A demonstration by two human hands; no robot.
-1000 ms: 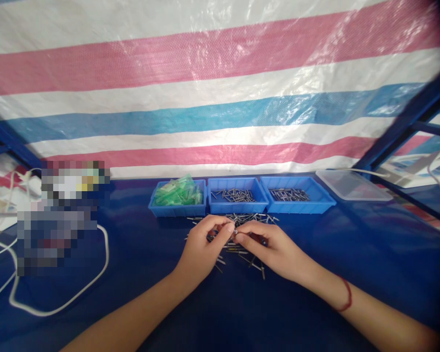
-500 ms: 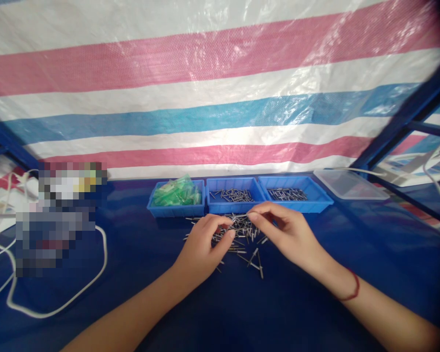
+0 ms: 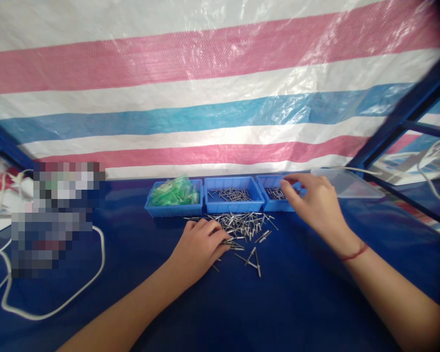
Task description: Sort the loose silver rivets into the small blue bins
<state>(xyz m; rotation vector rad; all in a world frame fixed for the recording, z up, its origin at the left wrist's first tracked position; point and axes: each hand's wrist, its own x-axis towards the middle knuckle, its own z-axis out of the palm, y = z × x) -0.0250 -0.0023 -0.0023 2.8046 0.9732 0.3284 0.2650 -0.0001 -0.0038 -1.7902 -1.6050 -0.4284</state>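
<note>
The pile (image 3: 244,225) of rivets lies on the table (image 3: 220,313), just short of the middle tray (image 3: 234,207), twelve o'clock being straight away from the person. The left hand (image 3: 201,247) is nearer to it: its fingertips reach in at the left edge, and the middle of the pile lies at about two o'clock from them. Those fingers are curled, with thumb and forefinger a little apart; I cannot tell whether a rivet sits between them.

The pile's rivets share no single axis. At its five o'clock side, three stray rivets (image 3: 258,268) cross or nearly meet, one running ten to four, one one to seven, one close to twelve to six. Just beside the pile at four o'clock, a pair (image 3: 264,236) runs two to eight.

The right hand (image 3: 317,200) is well apart from the left, above the right tray (image 3: 278,205), with the pile at about eight o'clock from its fingertips. Its thumb and forefinger come near each other at the tips; whether they meet or pinch anything cannot be told. Rivets show in that tray below them, and more in the middle tray.

Farther out, the left tray (image 3: 174,211), at eleven o'clock from the left hand, bears green bags (image 3: 176,191); a clear lid (image 3: 359,186) lies at two o'clock from the right hand.
</note>
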